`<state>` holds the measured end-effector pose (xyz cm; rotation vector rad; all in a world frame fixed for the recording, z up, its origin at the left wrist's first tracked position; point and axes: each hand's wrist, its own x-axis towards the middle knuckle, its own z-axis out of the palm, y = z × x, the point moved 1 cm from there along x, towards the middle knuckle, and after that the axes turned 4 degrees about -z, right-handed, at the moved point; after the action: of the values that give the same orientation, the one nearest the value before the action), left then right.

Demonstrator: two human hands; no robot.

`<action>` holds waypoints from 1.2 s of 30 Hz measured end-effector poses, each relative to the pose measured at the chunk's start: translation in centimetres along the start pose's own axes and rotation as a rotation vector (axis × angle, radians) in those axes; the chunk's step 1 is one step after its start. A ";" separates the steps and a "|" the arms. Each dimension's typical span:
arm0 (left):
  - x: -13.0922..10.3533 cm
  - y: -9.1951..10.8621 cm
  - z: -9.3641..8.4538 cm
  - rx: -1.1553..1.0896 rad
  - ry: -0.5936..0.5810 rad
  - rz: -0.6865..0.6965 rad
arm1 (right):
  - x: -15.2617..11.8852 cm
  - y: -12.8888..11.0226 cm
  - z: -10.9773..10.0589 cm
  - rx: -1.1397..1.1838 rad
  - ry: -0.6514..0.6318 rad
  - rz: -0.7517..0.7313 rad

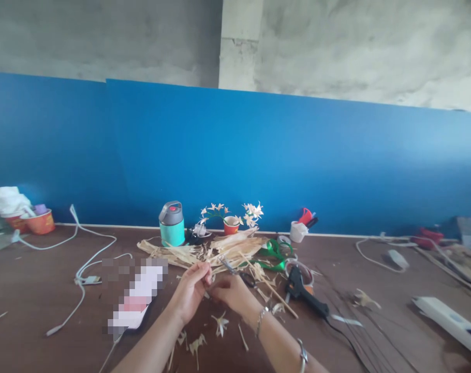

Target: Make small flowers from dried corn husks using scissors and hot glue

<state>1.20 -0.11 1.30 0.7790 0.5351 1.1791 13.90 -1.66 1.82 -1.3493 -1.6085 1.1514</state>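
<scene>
My left hand is closed in a pinch, thumb and fingertips together above the table. Whatever is between them is too small to make out against the pale husks behind. Close beside it, my right hand has its fingers curled inward, and what they hold is hidden. Just beyond both hands spreads a pile of dried corn husks, with a pair of scissors lying at its near side behind my right hand. On the table below the hands are a husk flower and several loose husk pieces.
A black glue gun lies right of the hands, near green ribbon and tape rolls. Behind stand a teal flask, a red cup with husk flowers, and a white cup. A phone and white cables lie left.
</scene>
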 end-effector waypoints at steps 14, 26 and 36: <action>0.5 0.2 -0.8 0.016 0.205 -0.004 | -0.2 0.2 -5.8 -0.462 0.163 -0.003; 0.5 0.2 -0.8 0.267 0.232 0.054 | -1.9 -1.3 -4.2 -0.994 0.181 -0.133; 0.1 0.4 0.0 0.368 0.232 0.033 | -0.3 1.1 -1.2 -0.433 0.135 -0.244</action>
<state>1.02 0.03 1.62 0.9707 0.9534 1.2260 15.46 -1.72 1.20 -1.4083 -1.9287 0.5737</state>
